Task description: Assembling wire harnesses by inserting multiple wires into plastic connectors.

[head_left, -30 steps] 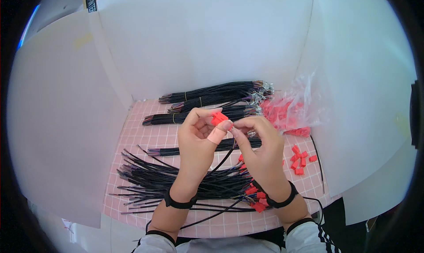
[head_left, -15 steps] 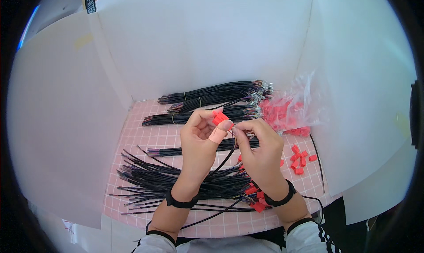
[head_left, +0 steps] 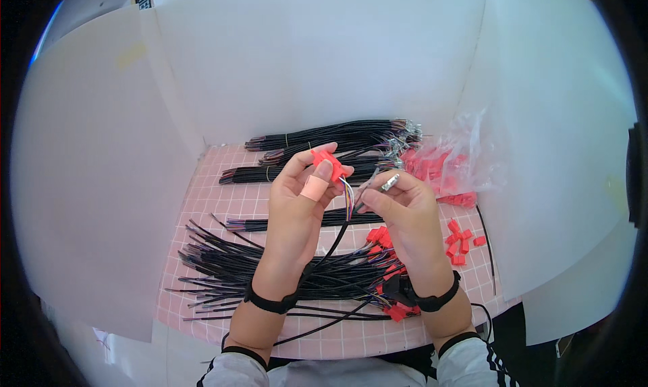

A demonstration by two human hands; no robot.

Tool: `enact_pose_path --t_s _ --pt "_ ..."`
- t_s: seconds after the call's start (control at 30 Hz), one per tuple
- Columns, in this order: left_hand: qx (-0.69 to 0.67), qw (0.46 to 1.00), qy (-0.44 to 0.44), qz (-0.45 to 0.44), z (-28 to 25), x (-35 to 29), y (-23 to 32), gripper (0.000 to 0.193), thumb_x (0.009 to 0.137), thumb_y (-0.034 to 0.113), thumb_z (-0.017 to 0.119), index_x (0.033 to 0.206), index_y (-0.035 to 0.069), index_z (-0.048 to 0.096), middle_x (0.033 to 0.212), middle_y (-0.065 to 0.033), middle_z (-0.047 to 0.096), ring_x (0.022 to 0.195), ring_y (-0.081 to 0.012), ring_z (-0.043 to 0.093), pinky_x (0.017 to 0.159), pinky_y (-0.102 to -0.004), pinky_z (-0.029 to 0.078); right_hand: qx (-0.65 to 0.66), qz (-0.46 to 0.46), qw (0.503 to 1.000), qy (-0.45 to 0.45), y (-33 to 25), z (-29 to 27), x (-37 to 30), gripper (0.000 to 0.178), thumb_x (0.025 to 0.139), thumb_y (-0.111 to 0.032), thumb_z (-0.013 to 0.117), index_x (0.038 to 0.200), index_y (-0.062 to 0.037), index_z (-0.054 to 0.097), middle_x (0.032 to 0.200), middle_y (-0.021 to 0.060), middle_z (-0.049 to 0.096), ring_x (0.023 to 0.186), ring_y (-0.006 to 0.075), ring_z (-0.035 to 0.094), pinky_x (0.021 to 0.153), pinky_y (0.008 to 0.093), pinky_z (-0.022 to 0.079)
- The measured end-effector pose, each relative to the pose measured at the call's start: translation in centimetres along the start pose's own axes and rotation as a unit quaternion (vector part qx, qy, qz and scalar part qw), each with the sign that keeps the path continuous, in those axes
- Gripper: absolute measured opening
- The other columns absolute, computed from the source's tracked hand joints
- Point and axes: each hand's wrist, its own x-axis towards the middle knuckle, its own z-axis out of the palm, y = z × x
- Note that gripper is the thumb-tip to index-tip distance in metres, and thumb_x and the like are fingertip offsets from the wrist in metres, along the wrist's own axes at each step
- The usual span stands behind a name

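My left hand (head_left: 294,208) is closed on a red plastic connector housing (head_left: 329,165), with its thumb, wrapped in a light pink strip, pressed on the front. Several thin coloured wires (head_left: 349,199) run out of the housing and join a black cable (head_left: 334,246) that hangs down between my forearms. My right hand (head_left: 415,215) pinches a grey wire (head_left: 368,191) just right of the housing. A shiny metal terminal (head_left: 390,182) shows at its fingertips. Behind the hands, a bundle of black cables (head_left: 246,224) lies on the pink table.
Loose black cables (head_left: 223,265), many ending in red housings (head_left: 398,313), lie near the front. Tied cable bundles (head_left: 331,136) rest at the back. A clear bag of red parts (head_left: 442,171) and loose red pieces (head_left: 459,244) are on the right. White panels (head_left: 317,56) enclose the table.
My hands have moved apart slightly, the left one up and leftward with the red housing. The coloured wires and the metal terminal now show between them.
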Motion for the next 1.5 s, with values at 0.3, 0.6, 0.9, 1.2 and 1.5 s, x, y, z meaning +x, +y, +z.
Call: enact_pose_path --t_s 0.3,0.6,0.9,1.2,1.5 --pt "0.005 0.999 -0.048 -0.019 0.0 -0.1 0.3 0.032 0.086 0.021 0.050 0.110 0.001 0.048 0.086 -0.0089 0.058 0.075 -0.0102 0.054 0.070 -0.0233 0.043 0.079 0.020 0.996 -0.042 0.0 0.0 -0.1 0.007 0.080 -0.007 0.056 0.081 0.0001 0.057 0.082 0.0060 0.059 0.077 0.0124 0.055 0.072 0.0254 0.043" --pt "0.081 0.996 -0.020 0.031 -0.1 -0.4 0.2 0.029 0.080 0.019 0.058 0.101 0.000 0.052 0.084 -0.0077 0.057 0.075 -0.0112 0.056 0.064 -0.0220 0.044 0.100 0.073 0.982 -0.144 -0.9 0.1 -0.6 0.008 0.078 -0.007 0.056 0.073 0.0001 0.056 0.082 0.0060 0.051 0.080 0.0150 0.050 0.073 0.0290 0.040" --pt "0.123 0.990 -0.014 0.065 0.2 -0.8 0.5 0.027 0.076 0.015 0.063 0.096 0.000 0.054 0.079 -0.0051 0.056 0.073 -0.0108 0.056 0.061 -0.0208 0.041 -0.104 0.032 0.990 -0.090 -1.2 0.5 -1.4 0.009 0.077 -0.009 0.059 0.074 -0.0005 0.059 0.090 0.0048 0.044 0.080 0.0131 0.048 0.070 0.0260 0.041" --pt "0.124 0.990 -0.009 0.061 0.4 -0.8 0.5 0.025 0.075 0.006 0.062 0.096 -0.002 0.053 0.078 -0.0051 0.057 0.071 -0.0077 0.054 0.065 -0.0203 0.044 -0.081 0.069 0.987 -0.119 -1.2 0.1 -1.1 0.009 0.078 -0.008 0.059 0.075 0.0008 0.058 0.089 0.0052 0.044 0.079 0.0128 0.049 0.070 0.0249 0.043" --pt "0.152 0.986 -0.016 0.065 0.3 -0.8 0.2 0.025 0.076 0.013 0.062 0.096 0.001 0.054 0.079 -0.0052 0.057 0.074 -0.0113 0.057 0.062 -0.0218 0.041 -0.026 0.096 0.985 -0.142 -0.6 -0.6 -0.4 0.013 0.080 -0.011 0.057 0.074 -0.0002 0.059 0.085 0.0034 0.048 0.078 0.0112 0.049 0.071 0.0235 0.038"
